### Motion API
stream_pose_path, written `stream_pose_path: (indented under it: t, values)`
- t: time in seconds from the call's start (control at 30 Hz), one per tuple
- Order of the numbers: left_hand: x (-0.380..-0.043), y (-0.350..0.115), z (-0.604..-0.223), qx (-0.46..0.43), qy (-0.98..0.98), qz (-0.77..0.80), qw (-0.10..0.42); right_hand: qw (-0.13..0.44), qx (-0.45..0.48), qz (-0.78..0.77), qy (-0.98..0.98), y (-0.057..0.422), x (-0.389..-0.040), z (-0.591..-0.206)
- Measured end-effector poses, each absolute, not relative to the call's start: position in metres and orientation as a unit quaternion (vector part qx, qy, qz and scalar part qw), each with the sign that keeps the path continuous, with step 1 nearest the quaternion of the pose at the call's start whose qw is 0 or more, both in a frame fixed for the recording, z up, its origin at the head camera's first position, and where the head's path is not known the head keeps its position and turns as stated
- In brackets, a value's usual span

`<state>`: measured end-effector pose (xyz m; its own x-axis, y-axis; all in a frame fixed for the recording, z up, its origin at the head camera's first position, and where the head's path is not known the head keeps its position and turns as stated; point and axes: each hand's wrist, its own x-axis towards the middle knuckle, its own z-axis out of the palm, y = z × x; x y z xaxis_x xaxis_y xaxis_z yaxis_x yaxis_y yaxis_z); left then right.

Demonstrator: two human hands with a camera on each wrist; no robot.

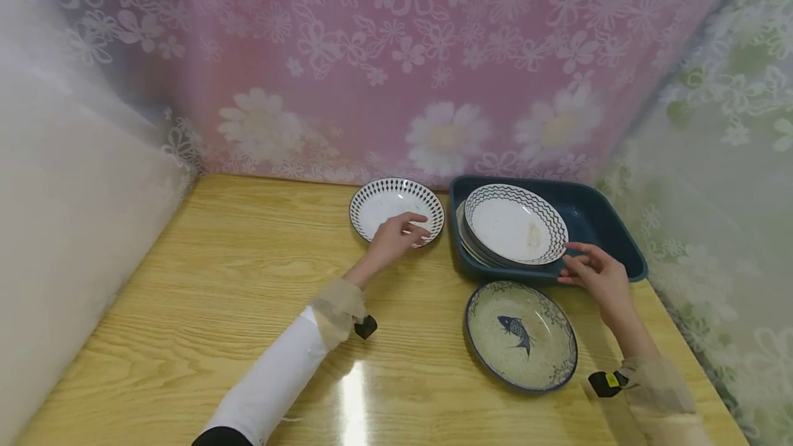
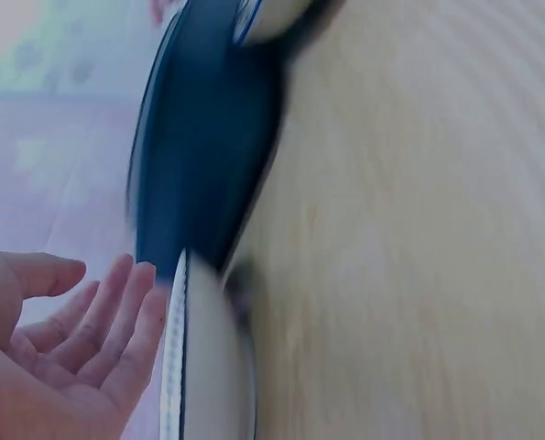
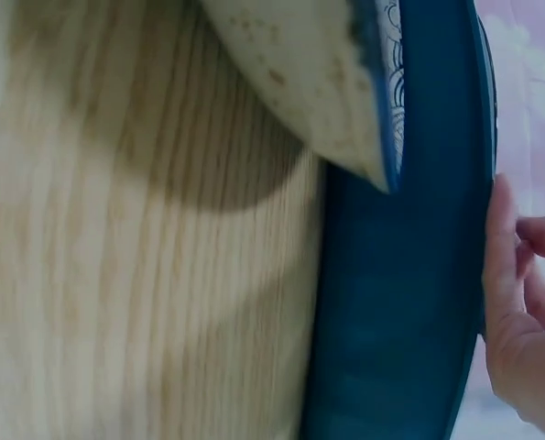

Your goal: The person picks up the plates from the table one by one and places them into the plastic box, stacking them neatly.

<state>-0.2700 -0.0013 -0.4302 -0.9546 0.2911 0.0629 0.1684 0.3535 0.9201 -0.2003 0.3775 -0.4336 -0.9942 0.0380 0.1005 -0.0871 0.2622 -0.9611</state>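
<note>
On the table (image 1: pixel 248 260), a diamond-rimmed plate (image 1: pixel 376 208) lies under the left hand (image 1: pixel 394 238).

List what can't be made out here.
Head view: lower plates, mostly covered by the zigzag-rimmed plate; count unclear.
Head view: part of the diamond-rimmed plate, behind the left hand.
Left wrist view: far end of the blue tub, blurred, cut off by the top edge.
Right wrist view: part of the right hand, cut off by the right edge.

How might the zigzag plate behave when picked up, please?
The zigzag plate looks like ceramic, so likely stiff and breakable. Its glossy highlight suggests a slippery surface. Sitting on other plates, it could slide.
</note>
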Motion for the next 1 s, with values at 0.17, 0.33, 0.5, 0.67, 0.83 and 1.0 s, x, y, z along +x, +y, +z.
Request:
stream_pose_path:
  t: [0.17, 0.33, 0.5, 0.67, 0.83, 1.0]
  values:
    - [-0.279, -0.048, -0.426, 0.031, 0.845, 0.532, -0.039, 0.069, 0.021, 0.461, -0.885, 0.374, -0.189, -0.428]
    - [-0.286, -0.082, -0.433, -0.083, 0.876, 0.472, -0.050, 0.077, 0.023, 0.375, -0.924, 0.370, -0.185, -0.425]
    - [-0.289, -0.090, -0.449, -0.060, 0.830, 0.548, 0.087, 0.076, 0.026, 0.367, -0.927, 0.369, -0.184, -0.428]
    - [-0.293, -0.079, -0.460, -0.044, 0.682, 0.702, 0.201, 0.078, 0.028, 0.378, -0.922, 0.370, -0.183, -0.432]
    - [-0.297, -0.076, -0.467, -0.085, 0.613, 0.760, 0.198, 0.083, 0.036, 0.384, -0.919, 0.369, -0.183, -0.431]
    - [-0.295, -0.083, -0.470, -0.074, 0.604, 0.769, 0.197, 0.088, 0.032, 0.386, -0.918, 0.370, -0.184, -0.433]
